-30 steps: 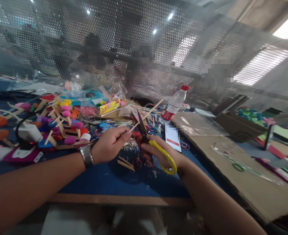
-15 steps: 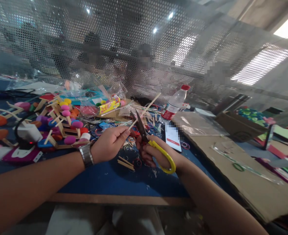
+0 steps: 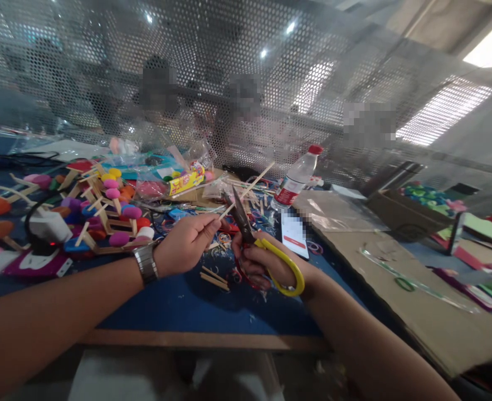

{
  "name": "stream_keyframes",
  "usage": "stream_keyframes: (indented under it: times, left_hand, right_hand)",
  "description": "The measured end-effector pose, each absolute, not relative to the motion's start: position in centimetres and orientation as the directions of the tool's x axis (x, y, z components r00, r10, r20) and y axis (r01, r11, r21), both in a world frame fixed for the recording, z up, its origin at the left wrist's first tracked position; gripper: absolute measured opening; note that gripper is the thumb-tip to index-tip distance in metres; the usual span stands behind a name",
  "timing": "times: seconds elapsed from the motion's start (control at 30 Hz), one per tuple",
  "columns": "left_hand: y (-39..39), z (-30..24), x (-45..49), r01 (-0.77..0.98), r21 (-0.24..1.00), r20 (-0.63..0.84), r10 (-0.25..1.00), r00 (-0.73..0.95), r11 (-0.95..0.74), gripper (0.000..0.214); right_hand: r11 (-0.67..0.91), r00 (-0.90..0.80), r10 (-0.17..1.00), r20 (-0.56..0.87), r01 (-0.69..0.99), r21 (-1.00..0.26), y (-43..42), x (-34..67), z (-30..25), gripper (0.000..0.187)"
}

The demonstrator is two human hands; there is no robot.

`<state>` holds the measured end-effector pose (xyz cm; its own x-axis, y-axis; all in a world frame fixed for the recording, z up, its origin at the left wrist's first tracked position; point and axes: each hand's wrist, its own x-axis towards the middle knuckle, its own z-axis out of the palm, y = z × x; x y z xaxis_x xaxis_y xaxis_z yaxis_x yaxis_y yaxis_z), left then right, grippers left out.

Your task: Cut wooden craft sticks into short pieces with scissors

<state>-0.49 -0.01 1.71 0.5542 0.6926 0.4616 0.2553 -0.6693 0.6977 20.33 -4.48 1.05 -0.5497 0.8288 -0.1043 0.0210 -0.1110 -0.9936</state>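
My left hand (image 3: 185,246), a metal watch on its wrist, pinches the near end of a thin wooden stick (image 3: 249,188) that slants up to the right. My right hand (image 3: 266,264) grips yellow-handled scissors (image 3: 256,239) with its fingers through the loops. The dark blades point up and stand against the stick a little past my left fingertips. Both hands hover over a blue table top (image 3: 195,306) strewn with cut stick pieces and wood shavings.
A model of sticks and coloured pom-poms (image 3: 103,209) lies at left beside a white charger (image 3: 49,225). A water bottle (image 3: 298,178), a phone (image 3: 293,234), cardboard sheets (image 3: 400,289) and a box (image 3: 408,214) lie at right. People sit behind a perforated screen (image 3: 246,83).
The scissors have shifted slightly left and down along the stick, and my right hand has squeezed the handles closer. My left hand has hardly moved.
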Motion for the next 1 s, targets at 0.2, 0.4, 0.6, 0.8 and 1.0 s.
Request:
stream_keyframes:
  times: [0.2, 0.4, 0.6, 0.8, 1.0]
  left_hand:
    - [0.2, 1.3, -0.5, 0.174, 0.798, 0.401, 0.724, 0.562, -0.577, 0.037]
    - [0.1, 1.0, -0.3, 0.132, 0.842, 0.364, 0.733, 0.574, -0.522, 0.037]
    - [-0.1, 0.5, 0.1, 0.038, 0.916, 0.305, 0.757, 0.578, -0.398, 0.039]
    - [0.1, 0.3, 0.1, -0.038, 0.942, 0.301, 0.789, 0.535, -0.333, 0.036]
    - [0.7, 0.6, -0.1, 0.219, 0.786, 0.439, 0.771, 0.461, -0.579, 0.035]
  right_hand:
    - [-0.169, -0.567, 0.815, -0.118, -0.038, -0.985, -4.3, 20.2, 0.9, 0.003]
    - [-0.255, -0.6, 0.784, -0.16, -0.076, -0.964, -4.3, 19.8, 1.2, 0.009]
    - [-0.286, -0.525, 0.826, -0.204, -0.079, -0.955, -3.7, 19.8, 1.2, 0.013]
    - [-0.193, -0.463, 0.871, -0.165, -0.013, -0.981, -3.5, 20.1, 1.1, 0.013]
    - [-0.122, -0.433, 0.891, -0.132, 0.051, -0.991, -3.7, 20.2, 1.2, 0.011]
